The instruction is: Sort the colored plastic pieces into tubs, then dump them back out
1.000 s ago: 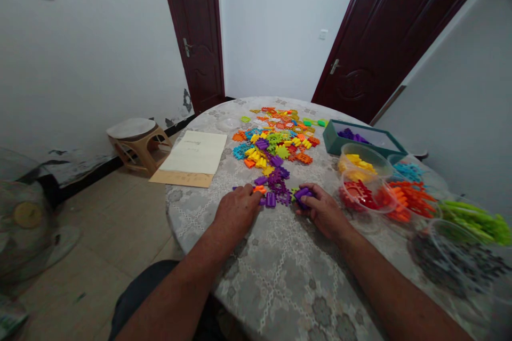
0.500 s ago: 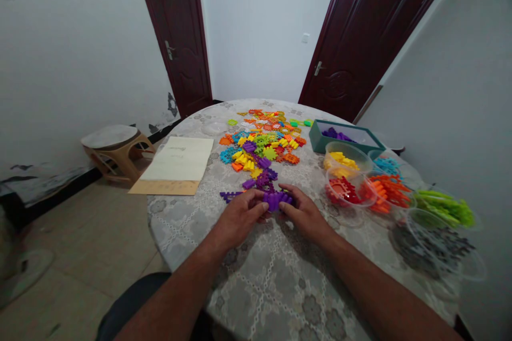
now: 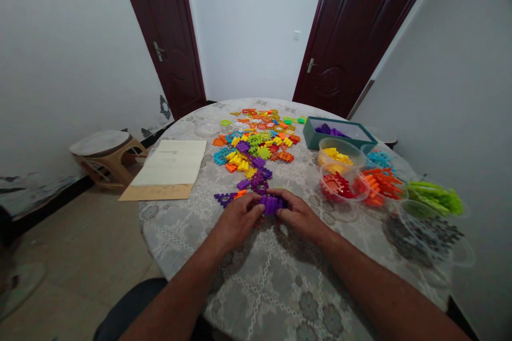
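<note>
Bridging the gap between the two hands, a ribbed purple block (image 3: 272, 204) sits just above or on the patterned tablecloth (image 3: 264, 287); which, I cannot tell. Its long axis appears to run roughly from nine to three o'clock. The left hand (image 3: 236, 219) pinches the nine-o'clock end between thumb and fingers, the right hand (image 3: 303, 216) the three-o'clock end, so neither is nearer; whether anything joins the block beneath the fingers is hidden. Just beside the left hand, towards ten o'clock, lies a dark purple triangular piece (image 3: 224, 200). From the block, loose purple pieces (image 3: 262, 175) lie close by, between eleven and twelve; red pieces (image 3: 338, 186) in a clear tub stand at two, well apart; farther, towards twelve, spreads a mixed-colour pile (image 3: 254, 144).
</note>
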Action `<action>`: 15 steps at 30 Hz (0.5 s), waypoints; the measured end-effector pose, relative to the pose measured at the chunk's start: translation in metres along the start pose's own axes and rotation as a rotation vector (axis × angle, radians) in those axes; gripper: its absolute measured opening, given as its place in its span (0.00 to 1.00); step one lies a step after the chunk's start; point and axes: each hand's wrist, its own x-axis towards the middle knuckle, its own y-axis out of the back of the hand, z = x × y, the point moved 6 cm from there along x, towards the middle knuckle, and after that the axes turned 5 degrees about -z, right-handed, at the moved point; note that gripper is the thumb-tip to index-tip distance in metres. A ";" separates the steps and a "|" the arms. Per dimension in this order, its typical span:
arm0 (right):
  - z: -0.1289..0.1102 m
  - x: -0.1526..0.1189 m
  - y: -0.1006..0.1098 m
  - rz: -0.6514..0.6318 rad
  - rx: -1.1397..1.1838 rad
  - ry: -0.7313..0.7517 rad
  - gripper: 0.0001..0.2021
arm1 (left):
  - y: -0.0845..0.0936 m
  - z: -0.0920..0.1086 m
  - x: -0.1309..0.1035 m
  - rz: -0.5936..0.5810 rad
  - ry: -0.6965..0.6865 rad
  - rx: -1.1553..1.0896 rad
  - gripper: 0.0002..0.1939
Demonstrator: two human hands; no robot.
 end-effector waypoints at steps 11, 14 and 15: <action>0.003 0.002 -0.002 0.053 -0.032 -0.028 0.25 | 0.012 0.010 -0.003 0.106 -0.044 0.309 0.12; -0.008 0.000 0.000 0.025 -0.024 -0.022 0.26 | 0.036 0.018 -0.007 0.215 -0.067 0.436 0.14; -0.014 -0.002 0.001 0.016 -0.028 -0.028 0.26 | 0.046 0.020 -0.009 0.253 -0.073 0.488 0.15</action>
